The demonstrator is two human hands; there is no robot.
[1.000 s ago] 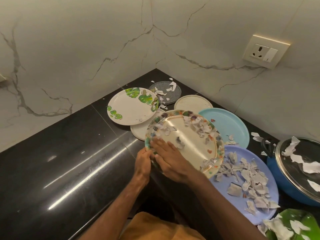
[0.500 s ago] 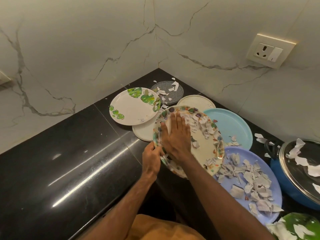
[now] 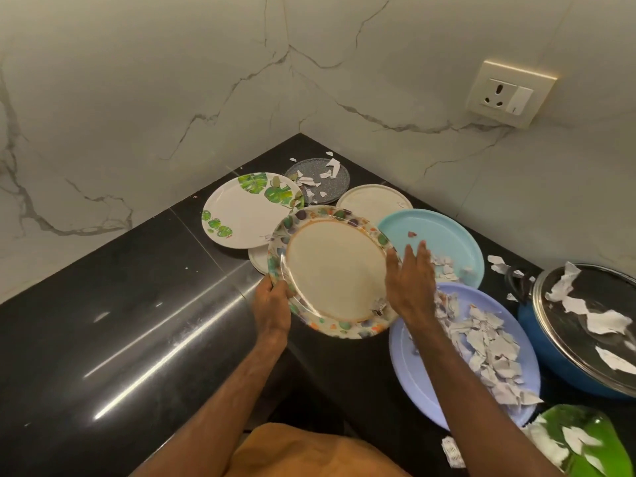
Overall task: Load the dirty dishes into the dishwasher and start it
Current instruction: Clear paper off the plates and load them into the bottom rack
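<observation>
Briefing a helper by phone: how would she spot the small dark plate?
Go to the corner where the black counter meets both marble walls. The plate nearest it is the grey speckled plate, right of the leaf-print plate. It alone is dark among pale neighbours.

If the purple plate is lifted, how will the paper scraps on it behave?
The paper scraps look thin and crumpled, so probably light and floppy. They lie loose on the smooth purple plate, so tilting would likely spill them.
</observation>
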